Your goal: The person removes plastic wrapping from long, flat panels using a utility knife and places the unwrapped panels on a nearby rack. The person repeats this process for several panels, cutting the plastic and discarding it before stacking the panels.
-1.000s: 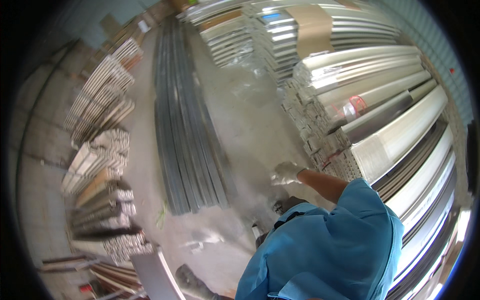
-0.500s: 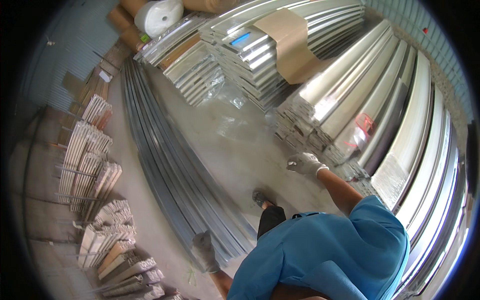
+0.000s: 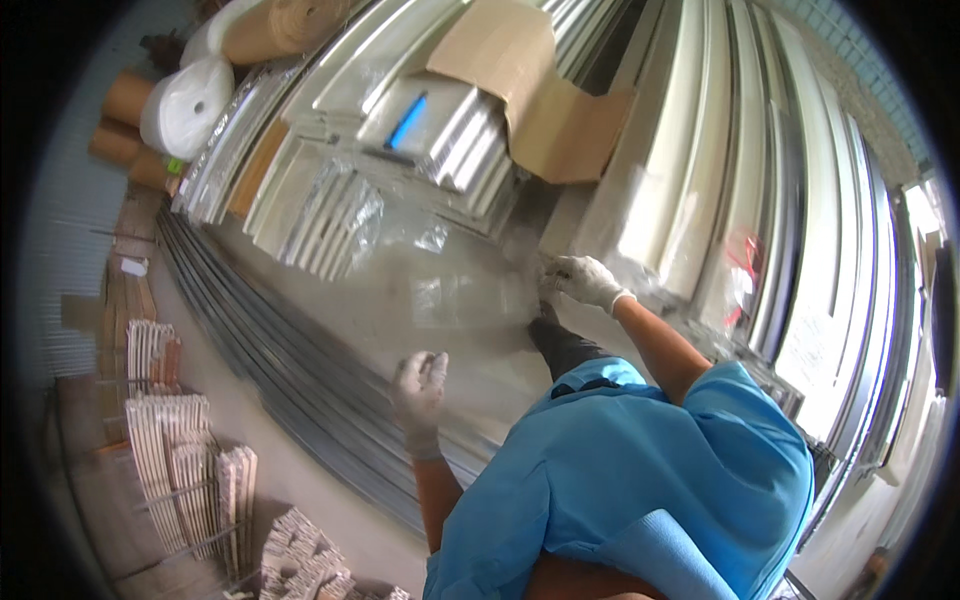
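Both my hands wear pale work gloves. My left hand (image 3: 420, 395) is raised over the long dark grey metal profiles (image 3: 290, 360) lying on the floor, its fingers loosely bent and apart, nothing visible in it. Further forward and to the right, my right hand (image 3: 585, 282) hangs near the ends of the stacked pale profiles (image 3: 655, 225). Its fingers are half curled and apart, with no object seen in them. Whether its fingertips touch anything is hard to make out.
A sheet of brown cardboard (image 3: 510, 60) drapes over the stacks ahead, beside a blue strip (image 3: 407, 121). White wrap (image 3: 188, 105) and brown paper rolls (image 3: 285, 28) stand at the far left. Bundled profiles (image 3: 170, 460) lean in racks at left. Red tape (image 3: 743, 255) marks one right-hand stack.
My view has swung right and closer to the stacks ahead. My left hand has risen and come forward from low beside the dark profiles. My right arm stays stretched forward; my foot has stepped ahead.
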Demonstrator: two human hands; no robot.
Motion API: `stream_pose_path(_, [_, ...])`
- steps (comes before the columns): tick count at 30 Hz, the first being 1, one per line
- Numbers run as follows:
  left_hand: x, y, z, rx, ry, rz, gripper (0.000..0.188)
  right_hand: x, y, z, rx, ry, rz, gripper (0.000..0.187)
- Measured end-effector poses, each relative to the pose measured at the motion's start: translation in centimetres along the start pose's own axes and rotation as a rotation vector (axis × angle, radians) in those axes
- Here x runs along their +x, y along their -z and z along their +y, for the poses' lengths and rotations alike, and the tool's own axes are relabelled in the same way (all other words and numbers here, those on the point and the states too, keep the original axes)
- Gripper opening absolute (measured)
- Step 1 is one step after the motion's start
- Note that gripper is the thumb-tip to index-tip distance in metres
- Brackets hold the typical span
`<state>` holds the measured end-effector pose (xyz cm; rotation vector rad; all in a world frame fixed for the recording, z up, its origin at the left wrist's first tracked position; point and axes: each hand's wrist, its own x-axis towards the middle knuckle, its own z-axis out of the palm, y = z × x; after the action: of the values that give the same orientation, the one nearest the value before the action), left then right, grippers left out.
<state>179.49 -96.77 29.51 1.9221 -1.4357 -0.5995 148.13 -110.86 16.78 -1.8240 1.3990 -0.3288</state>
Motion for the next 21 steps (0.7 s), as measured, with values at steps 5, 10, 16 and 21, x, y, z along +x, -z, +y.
stream_pose_path(5, [10.4, -1.2, -0.1, -0.016, -0.03, -0.113, 0.025, 15.6, 4.8, -3.7, 0.09, -0.043, 0.547, 0.065])
stream_pose_path(10, [19.0, 0.2, -3.7, 0.077, -0.057, -0.097, 0.026, 29.7, 9.4, -7.2, -0.02, -0.245, 0.772, 0.083])
stream_pose_path(16, [30.3, 2.3, -9.2, 0.049, -0.082, -0.225, 0.026, 39.0, 11.8, -7.6, -0.266, -0.381, 0.902, 0.082])
stream_pose_path(21, [41.8, 5.4, -10.7, -0.019, -0.137, -0.273, 0.027, 40.6, 16.5, -7.2, -0.784, -0.271, 0.639, 0.031])
